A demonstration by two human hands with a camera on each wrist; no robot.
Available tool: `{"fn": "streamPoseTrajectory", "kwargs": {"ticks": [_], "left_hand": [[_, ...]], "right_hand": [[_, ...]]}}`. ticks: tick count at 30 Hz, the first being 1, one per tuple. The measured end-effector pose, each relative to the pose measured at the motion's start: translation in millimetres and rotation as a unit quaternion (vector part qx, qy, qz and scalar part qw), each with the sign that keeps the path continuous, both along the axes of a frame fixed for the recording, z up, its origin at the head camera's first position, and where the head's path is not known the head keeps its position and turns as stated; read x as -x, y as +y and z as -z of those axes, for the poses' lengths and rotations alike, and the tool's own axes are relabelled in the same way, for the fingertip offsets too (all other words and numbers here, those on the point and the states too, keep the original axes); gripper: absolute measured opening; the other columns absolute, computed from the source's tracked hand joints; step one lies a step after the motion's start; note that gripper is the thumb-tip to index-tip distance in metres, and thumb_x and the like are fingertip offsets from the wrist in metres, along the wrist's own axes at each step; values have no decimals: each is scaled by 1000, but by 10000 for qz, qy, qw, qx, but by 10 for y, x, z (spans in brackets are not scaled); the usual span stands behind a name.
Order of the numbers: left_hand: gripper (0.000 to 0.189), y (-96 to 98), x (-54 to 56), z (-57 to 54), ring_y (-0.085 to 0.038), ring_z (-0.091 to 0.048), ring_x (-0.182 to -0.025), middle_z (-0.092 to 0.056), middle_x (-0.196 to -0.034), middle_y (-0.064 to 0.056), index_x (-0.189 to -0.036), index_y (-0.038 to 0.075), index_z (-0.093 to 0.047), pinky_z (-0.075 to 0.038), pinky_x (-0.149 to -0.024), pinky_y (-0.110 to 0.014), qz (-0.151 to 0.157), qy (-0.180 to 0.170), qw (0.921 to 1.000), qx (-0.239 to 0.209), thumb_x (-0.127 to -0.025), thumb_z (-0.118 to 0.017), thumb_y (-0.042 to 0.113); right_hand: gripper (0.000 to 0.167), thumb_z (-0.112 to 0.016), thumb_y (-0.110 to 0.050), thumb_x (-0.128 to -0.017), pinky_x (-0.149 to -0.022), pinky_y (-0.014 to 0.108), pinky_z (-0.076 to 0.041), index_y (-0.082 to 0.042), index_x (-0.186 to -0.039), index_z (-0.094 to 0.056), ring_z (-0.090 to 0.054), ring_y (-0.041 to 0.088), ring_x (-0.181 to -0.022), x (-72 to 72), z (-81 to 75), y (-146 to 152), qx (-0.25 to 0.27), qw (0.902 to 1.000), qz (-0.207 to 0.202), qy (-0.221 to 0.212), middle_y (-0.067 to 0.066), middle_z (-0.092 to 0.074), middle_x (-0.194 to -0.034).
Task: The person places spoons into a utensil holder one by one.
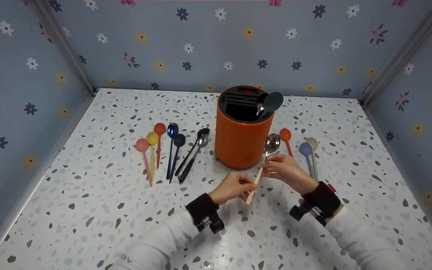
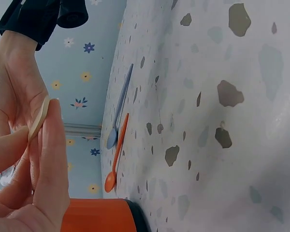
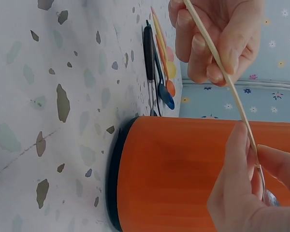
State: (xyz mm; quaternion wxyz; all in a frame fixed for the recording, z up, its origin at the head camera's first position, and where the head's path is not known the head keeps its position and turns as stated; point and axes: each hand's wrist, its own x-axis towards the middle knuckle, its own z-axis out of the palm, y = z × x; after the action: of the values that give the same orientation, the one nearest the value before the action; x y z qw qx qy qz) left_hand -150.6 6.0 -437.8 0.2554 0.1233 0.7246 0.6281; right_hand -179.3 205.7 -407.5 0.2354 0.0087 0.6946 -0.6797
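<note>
A metal spoon [image 1: 273, 142] with a pale cream handle is held in front of the orange utensil holder [image 1: 240, 144], bowl end pointing away. My left hand [image 1: 234, 187] pinches the handle near its tail end. Up by the neck, the fingers and thumb of my right hand [image 1: 286, 172] grip the same spoon. In the right wrist view the cream handle [image 3: 227, 77] runs between both hands, and the bowl is mostly hidden behind the right one. Out of the holder's slotted black top stick a dark grey-green spoon [image 1: 273, 102] and another dark utensil behind it.
Left of the holder lie pink [image 1: 142, 145], yellow [image 1: 152, 138], red [image 1: 159, 128], blue [image 1: 173, 130] and dark navy [image 1: 179, 140] spoons, plus two black-handled ones [image 1: 188, 170]. Orange [image 1: 285, 134], lavender [image 1: 306, 149] and beige [image 1: 311, 143] spoons lie right. Flowered panels [image 1: 219, 48] enclose the speckled table.
</note>
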Motion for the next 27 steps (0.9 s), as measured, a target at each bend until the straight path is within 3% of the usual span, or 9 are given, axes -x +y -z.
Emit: {"fn": "streamPoseTrajectory", "kwargs": {"ticks": [10,20,27], "left_hand": [[23,-4,51,-148,-3,-56,-57,-64,-77,-4,-106,-16,-67,-59,-58,-21,93,342,9989,317,-95,-62,4],[21,2,100,-285,-2,-56,-56,-60,-74,1,-103,-15,-68,-55,-57,-17,85,626,9977,247,-94,-63,3],[18,20,137,-405,-2,-55,-57,-66,-79,-10,-100,-13,-70,-57,-58,-19,-1,983,9944,379,-93,-63,2]], "right_hand": [[6,-60,-5,-96,-87,25,-59,-3,-99,-55,-67,10,-86,27,-138,-7,-114,9999,46,112,2,-59,-92],[5,-59,-7,-98,-91,25,-58,-8,-92,-57,-65,9,-90,30,-292,17,-110,9989,-41,456,0,-57,-96],[10,-61,-10,-97,-94,26,-57,-6,-101,-53,-64,9,-91,57,-403,24,-143,9984,5,545,0,-57,-97]]}}
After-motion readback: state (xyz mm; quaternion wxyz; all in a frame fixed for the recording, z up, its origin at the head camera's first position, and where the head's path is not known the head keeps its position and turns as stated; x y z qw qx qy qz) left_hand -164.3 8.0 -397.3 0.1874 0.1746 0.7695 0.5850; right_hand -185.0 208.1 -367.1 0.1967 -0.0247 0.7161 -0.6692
